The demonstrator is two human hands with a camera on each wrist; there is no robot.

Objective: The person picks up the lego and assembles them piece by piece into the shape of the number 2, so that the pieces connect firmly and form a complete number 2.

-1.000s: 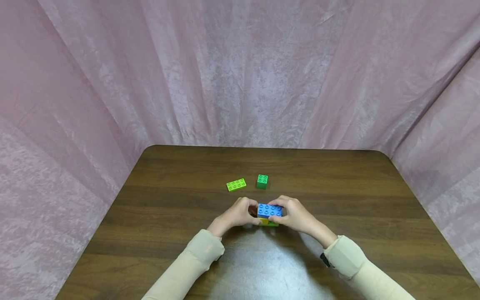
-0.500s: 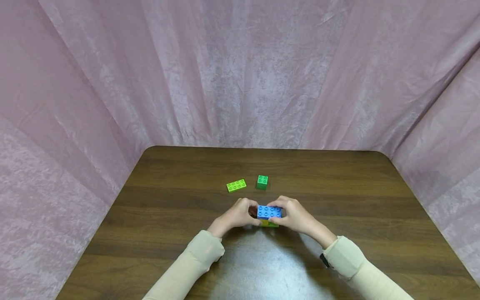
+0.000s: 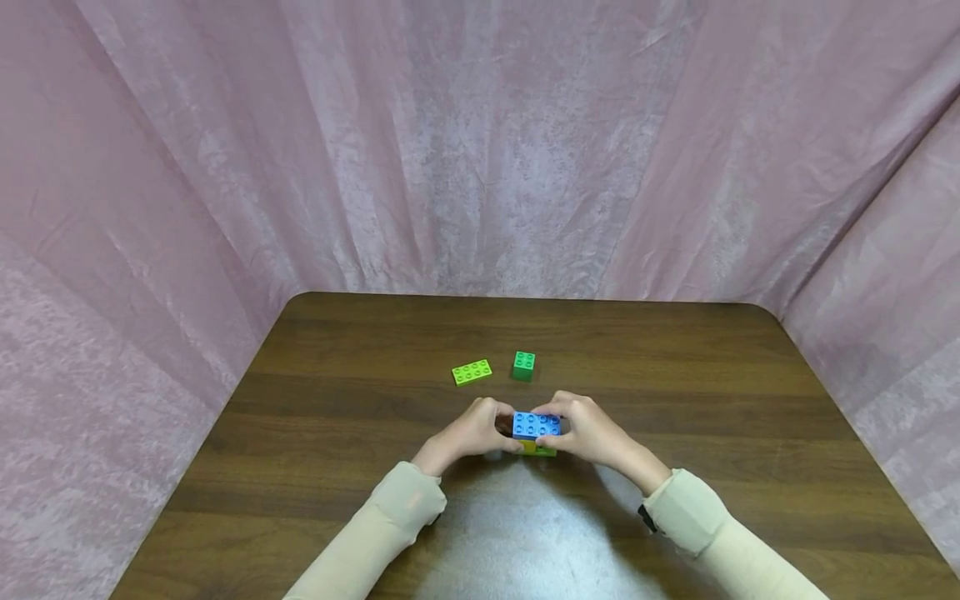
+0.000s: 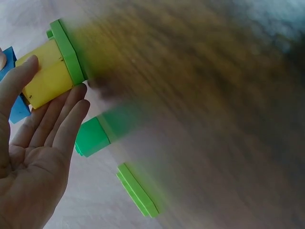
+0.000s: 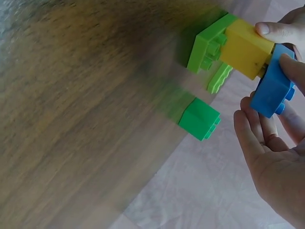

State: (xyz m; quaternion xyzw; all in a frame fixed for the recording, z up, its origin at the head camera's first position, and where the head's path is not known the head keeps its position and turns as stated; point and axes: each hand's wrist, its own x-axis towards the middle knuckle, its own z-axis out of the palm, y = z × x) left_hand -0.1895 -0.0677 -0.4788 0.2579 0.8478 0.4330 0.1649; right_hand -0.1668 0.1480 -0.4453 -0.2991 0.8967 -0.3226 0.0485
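Hands (image 3: 536, 429) around blue-yellow-green brick stack (image 3: 537, 433)

On a dark brown wood-grain table (image 3: 337, 433) before a mottled pink curtain (image 3: 480, 142), the stack shows a blue brick (image 3: 536, 425) over a yellow brick (image 5: 245, 47) on what seems a green plate (image 5: 209, 43), beside a lime plate (image 3: 472, 372) and a darker green cube (image 3: 523, 365).

Dark wood-grain table (image 3: 750, 433) is draped round on three sides by a pink crinkled curtain (image 3: 480, 150). A flat lime-green plate (image 3: 472, 372) and a small dark-green square brick (image 3: 523, 365) are seen lying near each other, not touching, past mid-table. A glare patch is seen on the near edge.
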